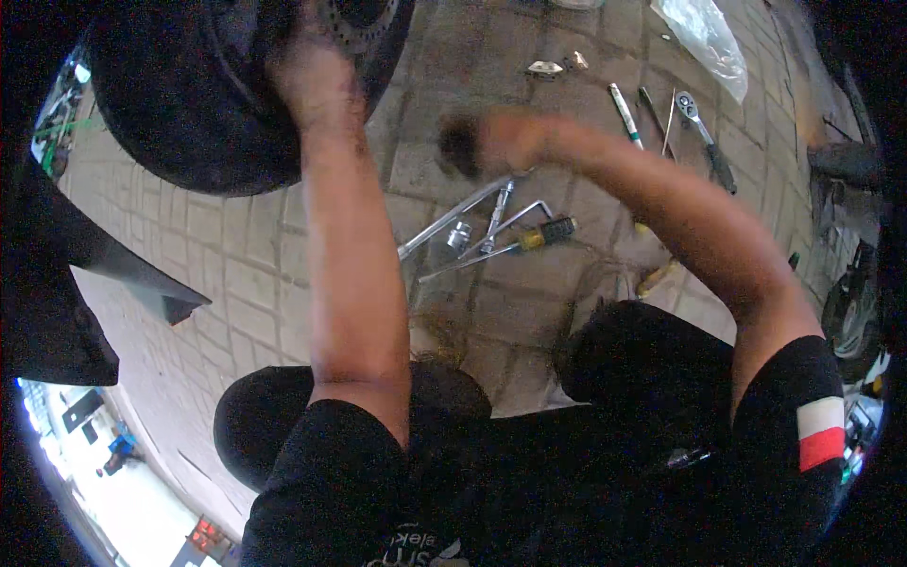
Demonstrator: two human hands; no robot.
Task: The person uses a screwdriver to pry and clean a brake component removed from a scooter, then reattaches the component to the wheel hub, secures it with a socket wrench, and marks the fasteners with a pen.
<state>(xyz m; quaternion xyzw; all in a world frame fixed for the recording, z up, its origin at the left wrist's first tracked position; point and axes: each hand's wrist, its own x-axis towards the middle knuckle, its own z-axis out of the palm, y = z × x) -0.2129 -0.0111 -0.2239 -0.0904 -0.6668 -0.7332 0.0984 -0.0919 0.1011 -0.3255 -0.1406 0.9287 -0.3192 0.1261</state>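
Note:
At the upper left is a dark wheel, and the perforated metal brake disc shows at its upper right. My left hand reaches up in front of them; its fingers are blurred and partly lost against the dark parts. Over the paving, my right hand is closed around a dark, roundish thing, too smeared to name. Below that hand lie a long metal bar, a socket, an extension bar, a hex key and a screwdriver with a yellow and black handle.
Right of my forearm lie a ratchet and a white and green pen-like tool. Small metal parts and a clear plastic bag rest farther off on the paving. A dark panel juts in from the left.

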